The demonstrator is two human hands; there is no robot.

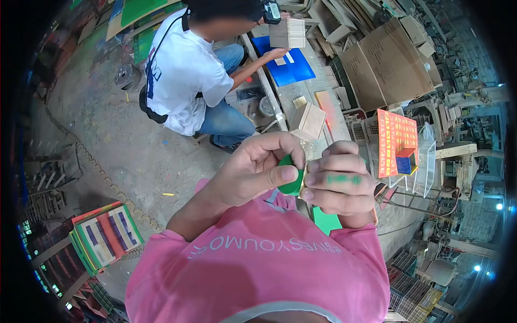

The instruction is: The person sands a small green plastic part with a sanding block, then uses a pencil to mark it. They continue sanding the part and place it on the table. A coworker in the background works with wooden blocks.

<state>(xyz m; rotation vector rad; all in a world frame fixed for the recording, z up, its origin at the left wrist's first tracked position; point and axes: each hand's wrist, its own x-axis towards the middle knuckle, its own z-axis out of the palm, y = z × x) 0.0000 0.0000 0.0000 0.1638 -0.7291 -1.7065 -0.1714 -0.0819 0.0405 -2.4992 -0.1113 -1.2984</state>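
In front of my chest, my left hand (264,171) pinches a small green piece (290,187) with a rounded edge between thumb and fingers. My right hand (340,180) is closed beside it, fingers curled and fingertips meeting a narrow pale edge (303,188) next to the green. What that hand grips is mostly hidden behind its fingers. Green smears mark one of its fingers. Below the right hand, a flat bright green surface (327,219) shows between the hand and my pink shirt (258,258).
Ahead is a long bench with a plain wooden box (308,121) and a blue sheet (293,70). A seated co-worker (188,75) there holds a wooden block (287,33). A red-orange panel (388,142) stands right, near cardboard boxes (385,64). Painted panels (107,234) and a coiled hose (99,169) lie left.
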